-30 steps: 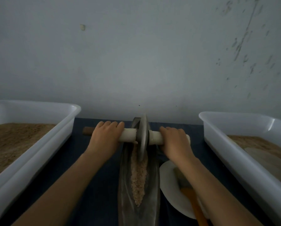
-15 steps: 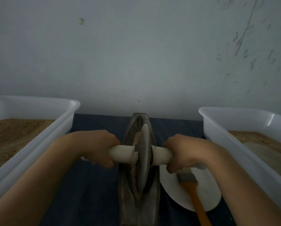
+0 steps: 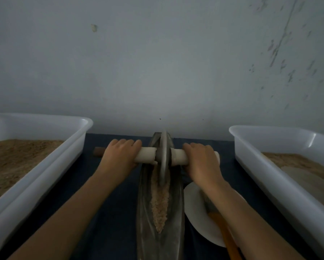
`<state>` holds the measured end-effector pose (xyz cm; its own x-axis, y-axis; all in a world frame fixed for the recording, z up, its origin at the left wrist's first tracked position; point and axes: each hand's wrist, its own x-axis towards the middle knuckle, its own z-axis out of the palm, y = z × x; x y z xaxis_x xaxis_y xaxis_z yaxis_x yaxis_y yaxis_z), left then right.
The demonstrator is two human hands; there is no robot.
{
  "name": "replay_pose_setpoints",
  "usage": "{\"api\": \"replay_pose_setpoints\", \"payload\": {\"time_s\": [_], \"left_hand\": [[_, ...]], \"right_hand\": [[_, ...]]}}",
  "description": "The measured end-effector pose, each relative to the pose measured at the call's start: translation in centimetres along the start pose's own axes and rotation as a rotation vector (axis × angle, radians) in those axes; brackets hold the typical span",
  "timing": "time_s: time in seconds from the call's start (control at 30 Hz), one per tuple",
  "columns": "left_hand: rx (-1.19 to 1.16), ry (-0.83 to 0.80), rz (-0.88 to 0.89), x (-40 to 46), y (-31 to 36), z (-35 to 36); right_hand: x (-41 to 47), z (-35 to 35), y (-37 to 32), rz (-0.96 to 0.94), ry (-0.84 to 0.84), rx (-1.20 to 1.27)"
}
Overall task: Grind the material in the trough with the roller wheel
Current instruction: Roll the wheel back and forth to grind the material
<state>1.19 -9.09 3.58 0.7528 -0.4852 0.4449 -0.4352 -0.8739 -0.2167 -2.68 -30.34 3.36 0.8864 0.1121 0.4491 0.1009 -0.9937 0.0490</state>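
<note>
Grinding wheel (image 3: 164,158), one grey metal disc on a pale axle (image 3: 180,157), stands upright at the far end of the trough (image 3: 144,212), near the table's back edge by the wall (image 3: 157,62). The single boat-shaped trough lies lengthwise along the middle of the dark blue table (image 3: 110,212), running from the back edge toward the near edge. One strip of coarse tan material (image 3: 159,203) lies along the trough's groove, from the wheel's rim toward the near end.

Left hand (image 3: 118,156) has its fingers curled over the axle on the wheel's left side and grips it; a brown axle tip (image 3: 99,152) sticks out beyond it. Right hand (image 3: 201,160) grips the axle on the right side the same way, fingers wrapped over the top.

One white plate (image 3: 197,212) sits just beside the trough's right flank, with one brush (image 3: 225,231) with an orange handle lying on it, partly hidden by the right forearm. Two white plastic tubs flank the scene: the left tub (image 3: 44,166) along the table's left edge and the right tub (image 3: 270,175) along the right edge, each holding brown powder. No writing or label can be read anywhere.
</note>
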Motion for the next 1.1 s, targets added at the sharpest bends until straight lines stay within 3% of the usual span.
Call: {"api": "replay_pose_setpoints", "payload": {"time_s": [0.17,0.4,0.6,0.77,0.97,1.1], "left_hand": [[-0.054,-0.113,0.01,0.0,-0.3,-0.6],[-0.2,-0.52,0.055,-1.0,-0.7,-3.3],[-0.314,-0.774,0.122,-1.8,-0.9,-5.2],[-0.296,-0.632,0.084,-1.4,-0.8,-4.2],[-0.053,-0.093,0.037,-0.8,-0.4,-1.1],[-0.052,0.022,0.011,-0.7,-0.1,-0.2]], "right_hand": [[-0.1,-0.5,0.3,-0.03,-0.096,-0.005],[-0.9,-4.0,-0.3,-0.093,-0.516,0.037],[-1.7,-6.2,-0.8,-0.146,-0.686,0.044],[-1.0,-4.8,-0.6,-0.143,-0.556,0.007],[-0.6,-1.2,0.0,-0.042,-0.113,-0.011],[-0.4,-0.1,-0.1,-0.013,-0.017,-0.005]]}}
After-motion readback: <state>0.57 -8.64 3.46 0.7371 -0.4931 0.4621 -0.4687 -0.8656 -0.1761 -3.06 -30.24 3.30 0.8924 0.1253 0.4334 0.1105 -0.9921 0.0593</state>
